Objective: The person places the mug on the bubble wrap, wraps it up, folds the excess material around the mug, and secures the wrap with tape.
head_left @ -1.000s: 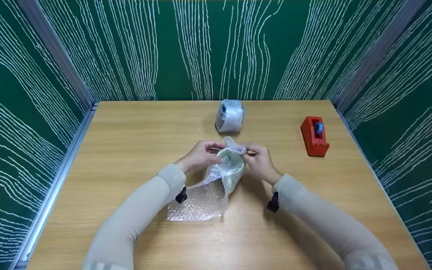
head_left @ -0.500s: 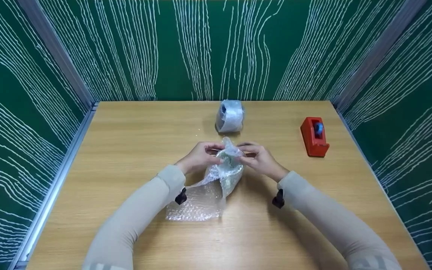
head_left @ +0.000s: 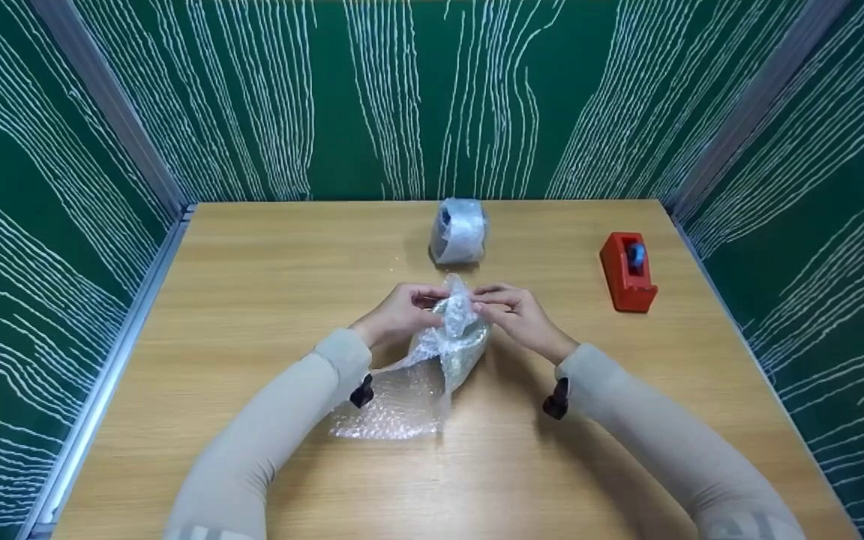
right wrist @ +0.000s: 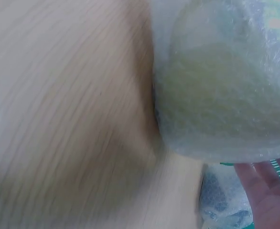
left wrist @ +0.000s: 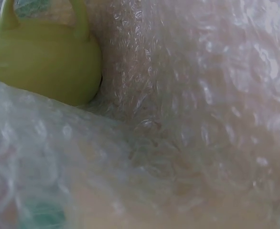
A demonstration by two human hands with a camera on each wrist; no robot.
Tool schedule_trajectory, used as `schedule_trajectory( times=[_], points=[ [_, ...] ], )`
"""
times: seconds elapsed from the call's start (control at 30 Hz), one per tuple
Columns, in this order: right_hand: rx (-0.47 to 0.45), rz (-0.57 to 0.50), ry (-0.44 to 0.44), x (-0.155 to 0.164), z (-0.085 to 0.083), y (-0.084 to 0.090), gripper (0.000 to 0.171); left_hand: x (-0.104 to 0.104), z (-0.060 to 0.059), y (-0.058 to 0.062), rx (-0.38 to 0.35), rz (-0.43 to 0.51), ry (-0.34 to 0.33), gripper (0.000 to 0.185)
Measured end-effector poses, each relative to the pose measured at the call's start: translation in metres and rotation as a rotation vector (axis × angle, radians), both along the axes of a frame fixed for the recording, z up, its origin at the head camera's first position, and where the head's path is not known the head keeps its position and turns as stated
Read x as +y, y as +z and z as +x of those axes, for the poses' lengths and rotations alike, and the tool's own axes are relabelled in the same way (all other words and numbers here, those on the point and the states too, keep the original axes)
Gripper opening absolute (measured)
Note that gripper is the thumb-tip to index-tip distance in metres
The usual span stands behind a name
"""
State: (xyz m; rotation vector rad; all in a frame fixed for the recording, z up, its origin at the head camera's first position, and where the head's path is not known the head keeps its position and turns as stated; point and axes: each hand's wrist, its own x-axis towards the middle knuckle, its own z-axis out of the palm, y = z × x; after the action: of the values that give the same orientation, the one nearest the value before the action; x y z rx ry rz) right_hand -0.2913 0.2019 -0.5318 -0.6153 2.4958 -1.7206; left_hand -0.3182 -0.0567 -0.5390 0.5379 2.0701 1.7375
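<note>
Left hand: the left hand (head_left: 396, 315) curls its fingers round the top of a pale green rounded object half-wrapped in a sheet of clear bubble wrap (head_left: 453, 346), pinching the wrap at its upper edge.
Right hand: the right hand (head_left: 516, 315) meets it from the other side, its fingertips pinching the same twisted tuft of wrap; the two hands are nearly touching over the bundle.
Where the bundle is: at the middle of the table, resting on the wood, with the loose tail of the sheet spread flat toward the person beneath the left forearm.
Hard to make out: the green object's true shape is veiled by the bubbles. The left wrist view shows a yellow-green rounded body (left wrist: 39, 59) with two thin stems rising out of frame, cut off at the top edge; everything else there is blurred wrap. The right wrist view is smeared and shows only the wrapped bulge (right wrist: 221, 90) against the wood, with fingertips at the lower corner.
Wrapped parcel: a second bundle already bound in clear bubble wrap (head_left: 460, 231) sits near the far edge; something dark blue shows through at one end, but I cannot tell what it is.
Dispenser: a red tape dispenser holding a blue roll (head_left: 628, 271) stands well apart to the right.
Surface: a light wooden table (head_left: 252, 285).
Room: dark green walls with white wavy lines (head_left: 432, 97) close in on three sides.
</note>
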Motion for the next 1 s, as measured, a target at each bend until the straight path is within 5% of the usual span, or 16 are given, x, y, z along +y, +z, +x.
schedule_trajectory(
  times=[0.33, 0.63, 1.0],
  points=[
    [-0.068, 0.024, -0.093, -0.009, -0.004, 0.012, 0.020, -0.005, -0.002, 0.009, -0.017, -0.049, -0.092, 0.054],
    [-0.219, 0.169, -0.122, -0.013, -0.016, 0.023, 0.041, -0.014, -0.005, 0.024, -0.038, -0.162, -0.205, 0.058],
    [-0.129, 0.301, -0.116, -0.020, -0.019, 0.029, 0.026, -0.021, -0.007, 0.037, -0.048, -0.218, -0.250, 0.063]
  ],
)
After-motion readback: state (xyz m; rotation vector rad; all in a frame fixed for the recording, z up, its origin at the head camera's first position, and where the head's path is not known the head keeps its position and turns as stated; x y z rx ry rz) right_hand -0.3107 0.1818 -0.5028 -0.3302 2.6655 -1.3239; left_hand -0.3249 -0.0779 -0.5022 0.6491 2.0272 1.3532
